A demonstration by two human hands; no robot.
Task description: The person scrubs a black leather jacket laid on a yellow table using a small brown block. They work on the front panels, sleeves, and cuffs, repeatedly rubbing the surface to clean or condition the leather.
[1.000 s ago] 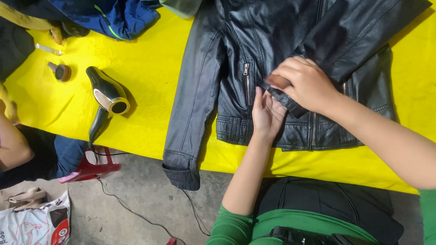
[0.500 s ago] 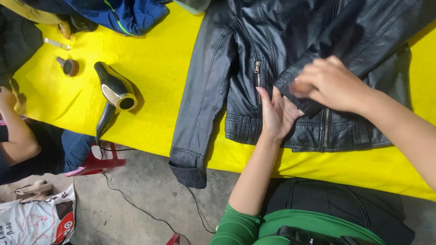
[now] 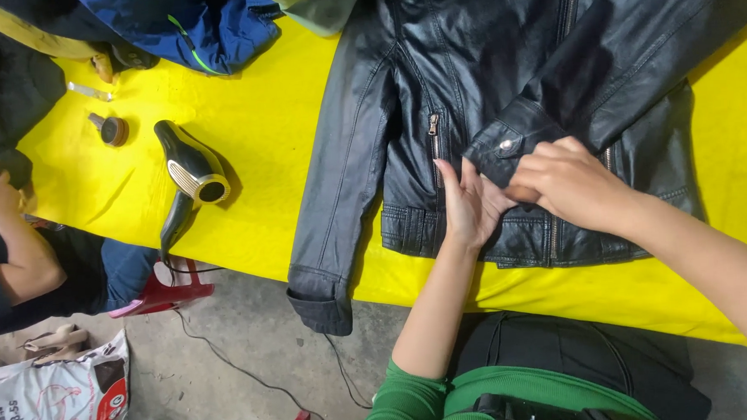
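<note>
We see left hand (image 3: 471, 205) spread flat on black jacket (image 3: 502, 89) near the surface (image 3: 263, 139) front edge; right hand (image 3: 567, 182) pinches the cuff (image 3: 504, 147), probably. Hairdryer (image 3: 188, 171) well apart, open yellow between.

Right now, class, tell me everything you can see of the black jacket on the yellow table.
The black jacket looks like shiny leather, lying flat and front up on the yellow table. It has metal zips, a zipped chest pocket and a ribbed hem. One sleeve hangs over the table's near edge; the other is folded across the front, its cuff bearing a snap. The left hand presses flat beside that cuff, and the right hand grips it.
</note>
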